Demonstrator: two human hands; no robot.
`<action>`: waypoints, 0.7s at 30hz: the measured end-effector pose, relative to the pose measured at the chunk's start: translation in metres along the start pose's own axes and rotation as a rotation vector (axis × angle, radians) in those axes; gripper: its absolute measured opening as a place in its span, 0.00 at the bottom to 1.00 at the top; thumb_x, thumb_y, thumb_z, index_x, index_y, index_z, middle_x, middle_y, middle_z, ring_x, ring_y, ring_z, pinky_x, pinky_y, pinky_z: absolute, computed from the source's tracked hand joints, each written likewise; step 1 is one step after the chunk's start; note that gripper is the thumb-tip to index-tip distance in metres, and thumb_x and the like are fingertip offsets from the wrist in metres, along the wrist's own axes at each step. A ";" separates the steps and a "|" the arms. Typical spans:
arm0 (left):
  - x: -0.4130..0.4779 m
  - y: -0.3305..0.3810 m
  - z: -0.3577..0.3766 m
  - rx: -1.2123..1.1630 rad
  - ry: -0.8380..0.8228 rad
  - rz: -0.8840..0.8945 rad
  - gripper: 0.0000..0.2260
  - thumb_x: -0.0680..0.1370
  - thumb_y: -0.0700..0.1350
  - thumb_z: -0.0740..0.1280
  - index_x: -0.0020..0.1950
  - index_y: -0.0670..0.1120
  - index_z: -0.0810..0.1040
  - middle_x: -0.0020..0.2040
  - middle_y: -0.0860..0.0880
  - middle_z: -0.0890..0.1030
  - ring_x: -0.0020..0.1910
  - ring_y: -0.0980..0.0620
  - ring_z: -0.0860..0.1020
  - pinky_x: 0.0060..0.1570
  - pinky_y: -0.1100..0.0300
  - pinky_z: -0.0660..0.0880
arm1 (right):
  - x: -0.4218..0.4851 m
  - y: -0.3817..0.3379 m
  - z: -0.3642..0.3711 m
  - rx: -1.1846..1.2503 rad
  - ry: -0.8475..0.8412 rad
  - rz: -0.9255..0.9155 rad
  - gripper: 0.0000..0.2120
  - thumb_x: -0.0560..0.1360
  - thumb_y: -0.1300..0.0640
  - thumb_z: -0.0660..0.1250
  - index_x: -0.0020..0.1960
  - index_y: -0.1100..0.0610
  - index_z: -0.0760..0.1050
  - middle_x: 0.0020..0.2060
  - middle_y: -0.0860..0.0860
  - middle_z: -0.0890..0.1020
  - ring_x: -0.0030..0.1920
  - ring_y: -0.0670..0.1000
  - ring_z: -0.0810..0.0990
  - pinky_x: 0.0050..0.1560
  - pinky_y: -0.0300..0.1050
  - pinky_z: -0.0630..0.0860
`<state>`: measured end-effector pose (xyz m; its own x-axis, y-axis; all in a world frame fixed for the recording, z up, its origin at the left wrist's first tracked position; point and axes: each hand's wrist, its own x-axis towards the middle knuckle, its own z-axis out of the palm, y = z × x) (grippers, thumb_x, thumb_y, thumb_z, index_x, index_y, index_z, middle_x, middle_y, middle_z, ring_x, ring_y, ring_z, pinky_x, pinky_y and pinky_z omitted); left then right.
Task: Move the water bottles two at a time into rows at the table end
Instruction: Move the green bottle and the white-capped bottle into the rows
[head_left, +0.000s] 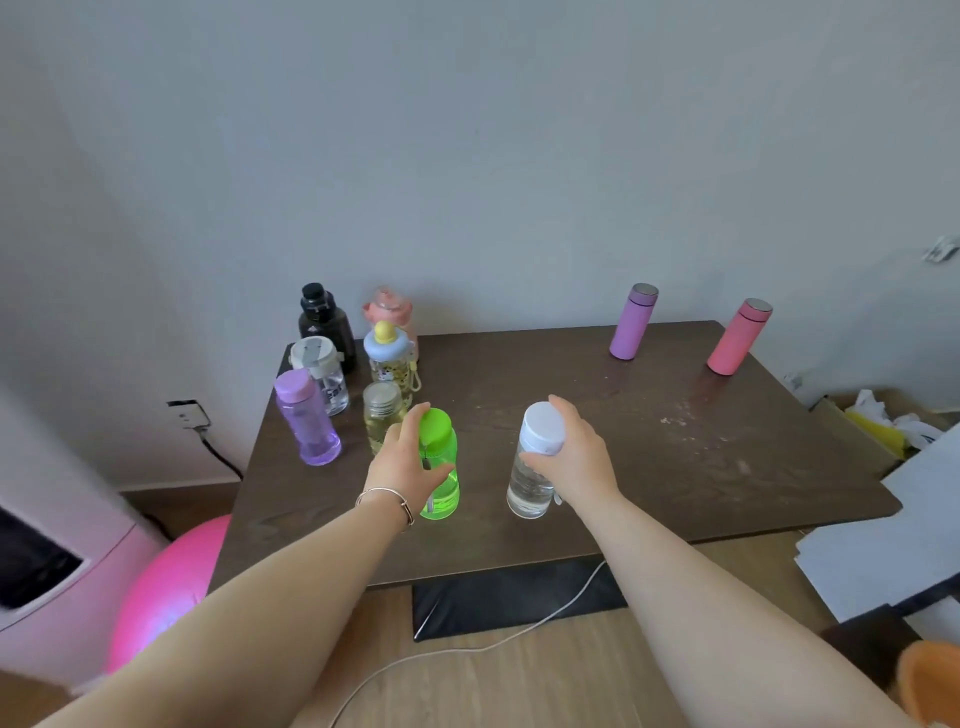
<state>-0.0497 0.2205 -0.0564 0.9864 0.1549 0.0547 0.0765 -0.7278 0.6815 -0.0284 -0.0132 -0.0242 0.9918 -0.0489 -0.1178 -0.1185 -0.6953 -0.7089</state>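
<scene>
My left hand (408, 462) is wrapped around a green bottle (441, 486) that stands near the front middle of the dark table (675, 467). My right hand (576, 457) grips a clear bottle with a white cap (530, 483) just to its right. At the table's left end stand several bottles in two rows: a purple one (306, 421), a clear grey-lidded one (322, 374), a black one (324, 322), a pink one (389, 312), a blue-lidded one with a yellow knob (387, 358) and a yellowish jar (382, 415). Far right stand a purple flask (632, 322) and a pink flask (738, 338).
A wall runs behind the table. A pink ball (166, 587) lies on the floor at the left. A white cable (467, 649) trails under the table. Paper sheets (883, 545) and a box of clutter (883, 421) sit at the right.
</scene>
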 end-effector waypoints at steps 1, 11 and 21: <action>-0.003 -0.013 -0.010 0.000 0.008 -0.013 0.40 0.69 0.49 0.76 0.75 0.57 0.57 0.66 0.46 0.71 0.56 0.46 0.76 0.55 0.52 0.74 | -0.002 -0.009 0.012 0.002 -0.011 -0.006 0.43 0.77 0.54 0.79 0.85 0.44 0.60 0.74 0.55 0.75 0.75 0.60 0.74 0.72 0.60 0.79; -0.007 -0.125 -0.093 0.045 0.088 -0.143 0.38 0.70 0.50 0.75 0.74 0.58 0.58 0.65 0.46 0.71 0.55 0.44 0.76 0.53 0.52 0.74 | 0.000 -0.091 0.118 -0.020 -0.118 -0.092 0.43 0.77 0.53 0.80 0.84 0.44 0.59 0.75 0.55 0.74 0.76 0.61 0.73 0.74 0.62 0.77; 0.015 -0.174 -0.106 0.031 0.098 -0.166 0.38 0.69 0.48 0.75 0.73 0.57 0.59 0.64 0.45 0.72 0.56 0.42 0.76 0.52 0.52 0.74 | 0.020 -0.126 0.187 -0.076 -0.179 -0.128 0.42 0.77 0.53 0.80 0.84 0.47 0.61 0.73 0.58 0.74 0.75 0.63 0.74 0.72 0.60 0.76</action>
<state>-0.0637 0.4204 -0.0969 0.9412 0.3376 0.0150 0.2430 -0.7070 0.6642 -0.0021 0.2077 -0.0674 0.9735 0.1665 -0.1566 0.0183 -0.7397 -0.6727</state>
